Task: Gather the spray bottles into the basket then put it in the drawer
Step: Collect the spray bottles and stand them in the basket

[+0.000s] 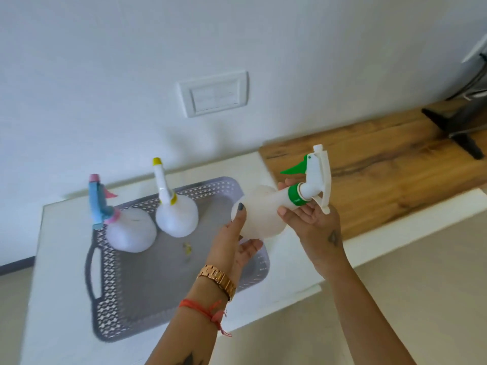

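Two bottles stand in the grey basket (126, 312) on the white worktop (60, 259); the green-trigger bottle (263, 212) is tilted over its right rim, your left hand (237, 243) cupping the base, right hand (313, 219) closed round the neck. Lowering carelessly may topple the yellow-capped bottle (176, 214).

Green-capped spray bottle (259, 212) in both hands (311, 219), above grey basket (105, 293).

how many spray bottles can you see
3. The blue-and-pink bottle and the yellow-trimmed bottle stand in the grey basket; the green-trimmed bottle is held by both hands above its right edge. None looks hidden.
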